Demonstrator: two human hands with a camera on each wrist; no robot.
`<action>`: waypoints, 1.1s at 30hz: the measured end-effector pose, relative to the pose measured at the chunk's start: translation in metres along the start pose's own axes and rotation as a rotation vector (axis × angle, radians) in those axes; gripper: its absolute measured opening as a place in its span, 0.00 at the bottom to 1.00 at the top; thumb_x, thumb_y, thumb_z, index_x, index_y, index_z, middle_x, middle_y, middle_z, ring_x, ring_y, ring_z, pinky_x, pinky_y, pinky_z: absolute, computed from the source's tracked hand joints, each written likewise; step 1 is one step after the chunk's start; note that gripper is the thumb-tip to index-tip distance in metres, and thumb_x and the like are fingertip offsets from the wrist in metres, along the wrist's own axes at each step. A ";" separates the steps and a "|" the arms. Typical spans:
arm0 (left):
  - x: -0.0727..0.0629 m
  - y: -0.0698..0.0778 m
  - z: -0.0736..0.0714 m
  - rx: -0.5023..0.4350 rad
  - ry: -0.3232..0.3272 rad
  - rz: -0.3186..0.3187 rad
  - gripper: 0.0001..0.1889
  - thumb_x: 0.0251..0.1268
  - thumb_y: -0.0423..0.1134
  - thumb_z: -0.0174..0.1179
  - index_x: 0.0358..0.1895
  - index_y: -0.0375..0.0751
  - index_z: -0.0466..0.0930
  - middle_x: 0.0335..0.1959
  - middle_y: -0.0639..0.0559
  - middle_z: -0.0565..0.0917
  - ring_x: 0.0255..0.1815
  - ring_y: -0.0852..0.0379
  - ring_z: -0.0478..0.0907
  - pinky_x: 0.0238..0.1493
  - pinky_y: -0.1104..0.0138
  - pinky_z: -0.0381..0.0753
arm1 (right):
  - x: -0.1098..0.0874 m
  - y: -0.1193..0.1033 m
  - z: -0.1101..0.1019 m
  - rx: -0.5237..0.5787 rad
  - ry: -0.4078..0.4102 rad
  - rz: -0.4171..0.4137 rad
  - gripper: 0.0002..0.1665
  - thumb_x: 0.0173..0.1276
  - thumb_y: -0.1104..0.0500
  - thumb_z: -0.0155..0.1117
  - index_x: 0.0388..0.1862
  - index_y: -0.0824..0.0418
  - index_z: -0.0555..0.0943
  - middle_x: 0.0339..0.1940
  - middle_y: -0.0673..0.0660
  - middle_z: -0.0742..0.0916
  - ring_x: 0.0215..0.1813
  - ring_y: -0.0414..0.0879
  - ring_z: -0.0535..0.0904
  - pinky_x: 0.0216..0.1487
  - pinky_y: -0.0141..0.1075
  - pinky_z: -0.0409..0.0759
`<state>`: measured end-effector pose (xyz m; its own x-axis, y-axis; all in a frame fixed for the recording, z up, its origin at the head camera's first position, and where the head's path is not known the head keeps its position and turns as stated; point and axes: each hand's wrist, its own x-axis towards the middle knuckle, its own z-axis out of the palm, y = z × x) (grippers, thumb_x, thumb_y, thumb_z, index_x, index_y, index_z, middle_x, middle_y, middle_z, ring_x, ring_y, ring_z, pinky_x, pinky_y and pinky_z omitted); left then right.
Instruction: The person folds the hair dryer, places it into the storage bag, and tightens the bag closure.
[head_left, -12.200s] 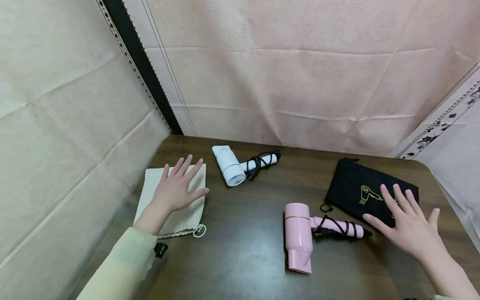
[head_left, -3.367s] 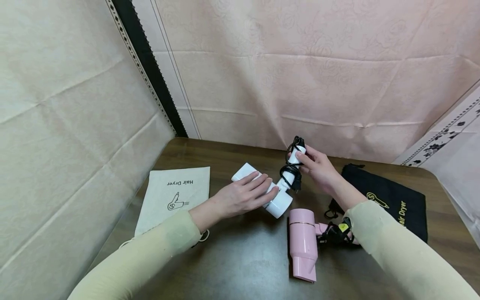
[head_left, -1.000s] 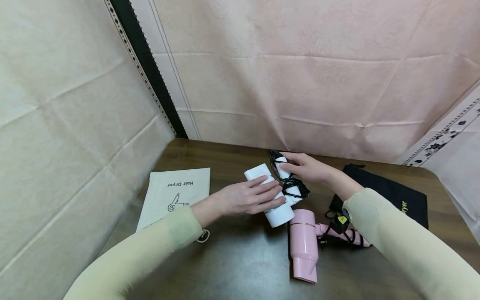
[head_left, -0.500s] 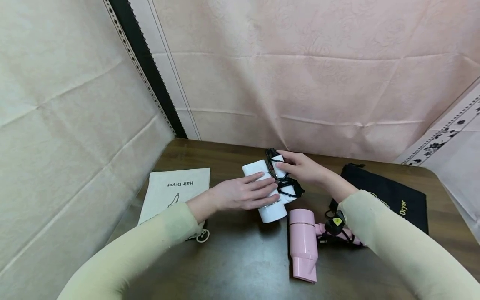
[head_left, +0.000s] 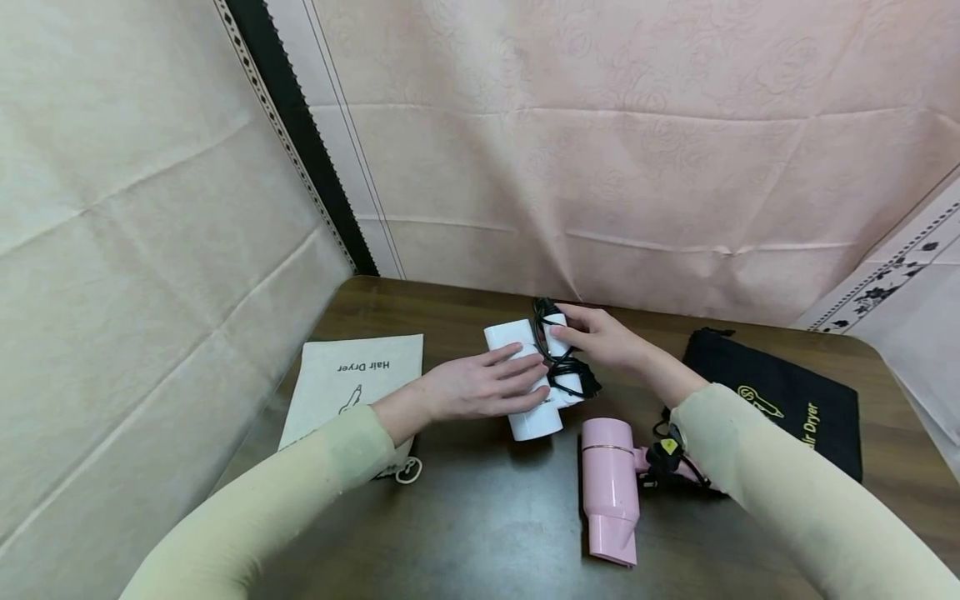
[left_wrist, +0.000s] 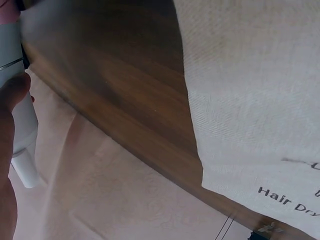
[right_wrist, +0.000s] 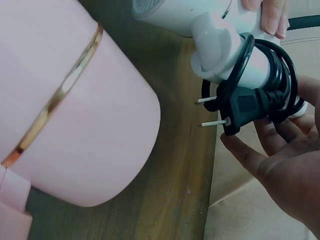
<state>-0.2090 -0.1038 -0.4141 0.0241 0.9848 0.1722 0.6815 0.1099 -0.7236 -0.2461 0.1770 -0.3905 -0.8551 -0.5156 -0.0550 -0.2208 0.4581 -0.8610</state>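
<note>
A white hair dryer (head_left: 536, 423) is held over the middle of the table, its handle folded up alongside the barrel. My left hand (head_left: 480, 385) grips the barrel from the left, fingers across its top; the left wrist view has the thumb (left_wrist: 17, 90) against it. From the right, my right hand (head_left: 603, 337) holds the end of the handle between thumb and fingers. A black cord is wound round that handle, and its two-pin plug (right_wrist: 242, 107) hangs out in the right wrist view. Just nearer lies a pink hair dryer (head_left: 609, 483), its handle partly behind the right sleeve.
On the left lies a white drawstring bag (head_left: 393, 362) printed "Hair Dryer", partly under the left forearm. A black drawstring bag (head_left: 828, 396) with yellow print lies on the right. Pale cloth (head_left: 637, 192) hangs behind the brown table (head_left: 465, 525).
The hands have come from the bags to the white hair dryer and picked it up. Its handle has swung in from an outward angle to beside the barrel. Lately it shifts slightly left.
</note>
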 end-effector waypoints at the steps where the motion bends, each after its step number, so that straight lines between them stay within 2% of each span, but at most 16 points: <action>1: 0.000 0.000 0.000 -0.001 -0.002 0.000 0.23 0.84 0.31 0.49 0.76 0.47 0.69 0.73 0.44 0.77 0.78 0.46 0.72 0.78 0.51 0.69 | -0.001 0.001 0.000 -0.002 -0.002 0.011 0.31 0.87 0.54 0.56 0.82 0.64 0.68 0.54 0.62 0.85 0.52 0.49 0.78 0.54 0.38 0.79; 4: 0.001 0.002 0.002 -0.003 -0.005 -0.001 0.23 0.83 0.31 0.50 0.76 0.47 0.68 0.73 0.44 0.77 0.78 0.46 0.71 0.78 0.51 0.69 | -0.004 0.001 -0.002 -0.018 -0.006 0.045 0.34 0.87 0.51 0.55 0.84 0.64 0.65 0.65 0.65 0.83 0.63 0.54 0.78 0.63 0.46 0.79; 9: 0.001 0.003 0.009 -0.033 -0.021 -0.014 0.25 0.81 0.31 0.53 0.76 0.48 0.68 0.74 0.44 0.76 0.79 0.45 0.71 0.79 0.51 0.69 | -0.016 0.004 -0.013 -0.035 0.003 0.084 0.39 0.86 0.46 0.56 0.87 0.62 0.60 0.78 0.68 0.75 0.78 0.62 0.71 0.75 0.61 0.71; 14: -0.002 0.002 0.019 -0.105 -0.098 -0.049 0.29 0.78 0.31 0.61 0.77 0.50 0.66 0.76 0.45 0.74 0.80 0.46 0.68 0.80 0.51 0.66 | -0.035 0.009 -0.031 -0.041 0.041 0.089 0.41 0.86 0.44 0.56 0.87 0.60 0.59 0.77 0.66 0.78 0.78 0.62 0.72 0.77 0.62 0.68; 19: -0.004 0.001 0.031 -0.185 -0.186 -0.075 0.30 0.78 0.33 0.62 0.78 0.50 0.66 0.79 0.45 0.71 0.82 0.46 0.65 0.82 0.52 0.63 | -0.062 0.015 -0.046 -0.022 0.061 0.112 0.41 0.87 0.42 0.54 0.89 0.56 0.57 0.78 0.62 0.77 0.79 0.59 0.72 0.77 0.62 0.67; 25: -0.005 0.001 0.043 -0.330 -0.213 -0.121 0.33 0.75 0.25 0.61 0.79 0.50 0.67 0.80 0.44 0.70 0.83 0.45 0.65 0.82 0.53 0.62 | -0.093 0.025 -0.055 -0.055 0.078 0.145 0.41 0.87 0.42 0.53 0.89 0.56 0.57 0.78 0.61 0.78 0.78 0.59 0.73 0.77 0.65 0.65; 33: 0.000 0.005 0.051 -0.390 -0.246 -0.102 0.34 0.76 0.25 0.59 0.80 0.50 0.66 0.82 0.43 0.68 0.84 0.45 0.63 0.83 0.54 0.61 | -0.120 0.033 -0.057 -0.107 0.089 0.158 0.39 0.88 0.42 0.50 0.88 0.57 0.58 0.77 0.61 0.79 0.78 0.61 0.73 0.76 0.67 0.66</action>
<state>-0.2429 -0.0958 -0.4522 -0.1996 0.9794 0.0320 0.8963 0.1956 -0.3979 -0.1775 0.2955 -0.3838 -0.9202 -0.3671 -0.1360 -0.1251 0.6049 -0.7864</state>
